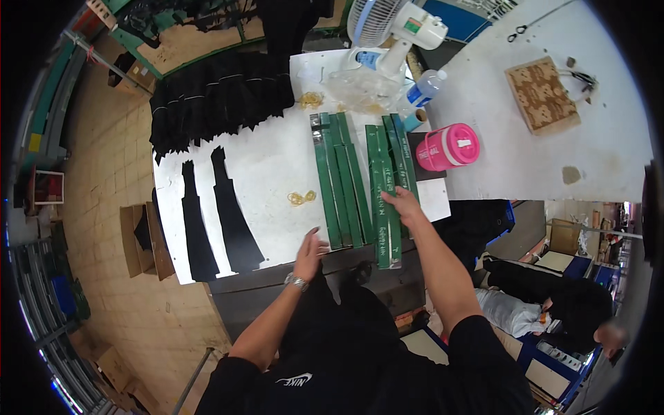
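My right hand is closed round the side of a long green bar with white handwriting on it. The bar's near end juts past the table's front edge. Other green bars lie against it, reaching toward the fan. Left of these sits a second group of green bars, side by side. My left hand is at the front edge, just left of that group, fingers stretched out and holding nothing. Two black tapered fabric pieces lie flat on the white table to the left.
Black fabric pieces cover the far left of the table. Yellow rubber bands lie mid-table. At the back right stand a fan, a water bottle and a pink jug. A person is at the lower right.
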`<action>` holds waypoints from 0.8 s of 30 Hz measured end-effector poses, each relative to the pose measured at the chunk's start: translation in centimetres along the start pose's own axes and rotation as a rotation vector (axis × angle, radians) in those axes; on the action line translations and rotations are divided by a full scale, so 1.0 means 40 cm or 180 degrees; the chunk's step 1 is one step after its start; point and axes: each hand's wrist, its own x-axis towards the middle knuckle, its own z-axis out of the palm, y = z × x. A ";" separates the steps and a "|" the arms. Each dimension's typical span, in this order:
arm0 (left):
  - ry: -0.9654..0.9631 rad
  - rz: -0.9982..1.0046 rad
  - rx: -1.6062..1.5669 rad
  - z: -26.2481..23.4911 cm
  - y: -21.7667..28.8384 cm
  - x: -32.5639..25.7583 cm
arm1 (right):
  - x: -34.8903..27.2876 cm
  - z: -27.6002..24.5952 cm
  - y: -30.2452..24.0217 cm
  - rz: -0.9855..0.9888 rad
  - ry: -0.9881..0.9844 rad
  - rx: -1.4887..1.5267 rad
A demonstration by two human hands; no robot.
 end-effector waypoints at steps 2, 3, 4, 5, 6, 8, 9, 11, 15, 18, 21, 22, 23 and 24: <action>0.0508 -0.0297 -0.0020 -0.131 -0.053 -0.031 | 0.046 -0.004 -0.013 0.0106 0.0004 -0.0096; 0.0767 -0.0486 0.0000 -0.191 -0.076 -0.053 | 0.059 0.002 -0.027 0.0178 -0.0017 -0.0118; 0.0931 -0.0572 0.0113 -0.254 -0.114 -0.067 | 0.075 0.002 -0.034 0.0233 -0.0021 -0.0143; 0.1095 -0.0658 0.0213 -0.302 -0.151 -0.086 | 0.093 0.007 -0.031 0.0208 0.0009 -0.0233; 0.1253 -0.0786 0.0222 -0.327 -0.163 -0.108 | 0.116 0.007 -0.027 0.0167 0.0049 -0.0329; 0.1454 -0.0930 0.0230 -0.360 -0.184 -0.158 | 0.153 0.021 -0.027 0.0181 0.0090 -0.0460; 0.1478 -0.0946 0.0225 -0.373 -0.198 -0.182 | 0.168 0.030 -0.028 0.0231 0.0111 -0.0498; 0.1517 -0.1008 0.0156 -0.382 -0.219 -0.221 | 0.195 0.040 -0.023 0.0214 0.0109 -0.0520; 0.1549 -0.1176 0.0062 -0.390 -0.244 -0.301 | 0.240 0.045 0.008 0.0182 -0.0018 -0.0492; 0.1569 -0.1334 -0.0076 -0.391 -0.246 -0.331 | 0.251 0.050 0.016 0.0157 -0.0007 -0.0534; 0.1610 -0.1460 -0.0091 -0.413 -0.253 -0.357 | 0.240 0.062 0.034 0.0239 0.0211 -0.0590; 0.1606 -0.1471 -0.0026 -0.421 -0.241 -0.360 | 0.240 0.067 0.042 0.0282 0.0376 -0.0704; 0.1598 -0.1481 0.0043 -0.429 -0.230 -0.355 | 0.244 0.068 0.045 0.0327 0.0547 -0.0814; 0.1555 -0.1507 0.0176 -0.437 -0.221 -0.339 | 0.253 0.070 0.045 0.0183 0.0815 -0.1364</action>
